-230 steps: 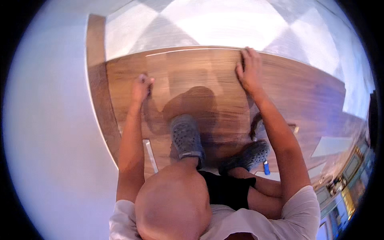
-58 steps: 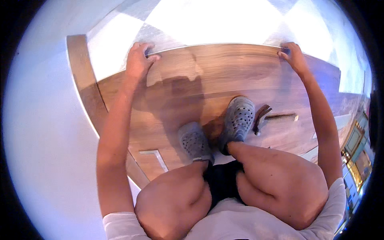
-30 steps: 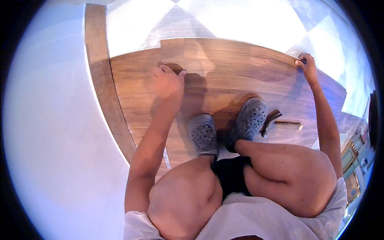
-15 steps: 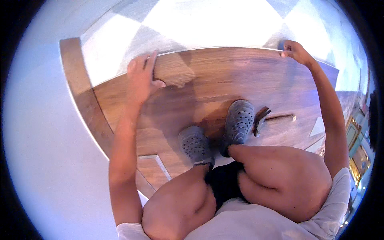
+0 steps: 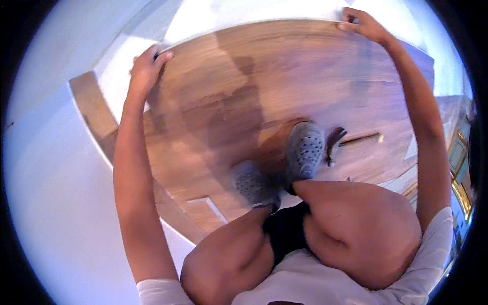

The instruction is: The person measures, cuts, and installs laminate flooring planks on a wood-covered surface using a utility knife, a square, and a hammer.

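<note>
A wide wood-grain plank lies across the far side of the wood-look floor, its pale far edge curving in the view. My left hand grips that edge near the plank's left end, thumb on top and fingers behind it. Farther right, my right hand is closed on the same edge, fingers partly curled out of sight. Whether the plank's near edge touches the neighbouring boards is hard to tell through the blur and shadow.
My feet in grey perforated clogs stand on the boards. Right of them lies a hammer-like tool with a dark head. A small light-edged rectangular piece lies near my left knee. A pale wall borders the left.
The plank's far edge has moved up and away, covering more of the white floor. Both hands moved with it; my left also went left and closed from spread fingers onto the edge.
</note>
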Motion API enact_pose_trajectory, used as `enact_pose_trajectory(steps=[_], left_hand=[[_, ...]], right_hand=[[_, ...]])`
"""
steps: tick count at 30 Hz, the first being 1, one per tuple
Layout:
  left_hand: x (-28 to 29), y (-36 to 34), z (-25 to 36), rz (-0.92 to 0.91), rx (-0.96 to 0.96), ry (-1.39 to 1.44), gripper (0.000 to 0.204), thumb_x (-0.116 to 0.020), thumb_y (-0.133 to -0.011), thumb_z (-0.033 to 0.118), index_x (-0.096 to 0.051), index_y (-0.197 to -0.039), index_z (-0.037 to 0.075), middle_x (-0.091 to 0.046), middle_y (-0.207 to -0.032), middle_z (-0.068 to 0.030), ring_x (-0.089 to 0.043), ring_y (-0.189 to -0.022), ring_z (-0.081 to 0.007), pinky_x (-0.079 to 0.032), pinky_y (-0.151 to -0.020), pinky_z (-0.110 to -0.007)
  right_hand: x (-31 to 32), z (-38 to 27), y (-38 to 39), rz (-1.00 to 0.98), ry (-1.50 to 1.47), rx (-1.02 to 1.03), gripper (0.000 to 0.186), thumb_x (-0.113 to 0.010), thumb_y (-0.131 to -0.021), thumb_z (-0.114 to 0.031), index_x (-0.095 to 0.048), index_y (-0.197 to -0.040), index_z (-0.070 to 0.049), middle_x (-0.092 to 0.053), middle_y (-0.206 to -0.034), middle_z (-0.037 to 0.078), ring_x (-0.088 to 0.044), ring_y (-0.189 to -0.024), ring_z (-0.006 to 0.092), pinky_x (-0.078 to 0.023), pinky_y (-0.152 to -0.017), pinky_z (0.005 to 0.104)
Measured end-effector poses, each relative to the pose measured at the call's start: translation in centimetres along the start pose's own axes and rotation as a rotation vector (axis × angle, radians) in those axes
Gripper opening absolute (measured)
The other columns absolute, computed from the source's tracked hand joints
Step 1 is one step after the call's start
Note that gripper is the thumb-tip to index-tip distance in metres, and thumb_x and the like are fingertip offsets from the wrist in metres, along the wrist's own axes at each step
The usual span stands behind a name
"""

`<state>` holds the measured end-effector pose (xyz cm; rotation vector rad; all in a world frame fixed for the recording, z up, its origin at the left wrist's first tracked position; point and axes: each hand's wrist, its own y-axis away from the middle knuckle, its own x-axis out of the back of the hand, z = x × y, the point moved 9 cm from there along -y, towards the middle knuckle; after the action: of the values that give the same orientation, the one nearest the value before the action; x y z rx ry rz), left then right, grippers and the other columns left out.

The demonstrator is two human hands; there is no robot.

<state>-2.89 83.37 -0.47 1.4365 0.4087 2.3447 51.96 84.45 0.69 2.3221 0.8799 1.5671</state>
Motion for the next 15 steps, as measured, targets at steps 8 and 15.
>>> enact_pose_trajectory(steps=[8,15], left_hand=[[0.2,-1.8,0.3,0.043,-0.005,-0.064,0.049,-0.058,-0.091,0.059,-0.068,-0.106,0.013,-0.072,-0.095,-0.0114,-0.064,-0.098,-0.0385,-0.048,-0.089,-0.049],[1.4,-3.0,-1.9,0.089,0.073,-0.004,0.048,-0.055,-0.094,0.06,-0.069,-0.099,0.013,-0.072,-0.086,-0.0097,-0.066,-0.089,-0.0319,-0.05,-0.084,-0.047]], right_hand=[[1.0,10.9,2.3,-0.033,-0.041,-0.252,0.06,-0.064,-0.084,-0.066,-0.063,-0.081,-0.007,-0.054,-0.075,0.002,-0.05,-0.076,0.0169,-0.04,-0.072,0.0327],[1.2,11.2,0.3,0.073,-0.202,-0.234,0.054,-0.061,-0.091,-0.062,-0.053,-0.074,-0.011,-0.044,-0.071,-0.005,-0.041,-0.07,0.0089,-0.034,-0.065,0.0272]])
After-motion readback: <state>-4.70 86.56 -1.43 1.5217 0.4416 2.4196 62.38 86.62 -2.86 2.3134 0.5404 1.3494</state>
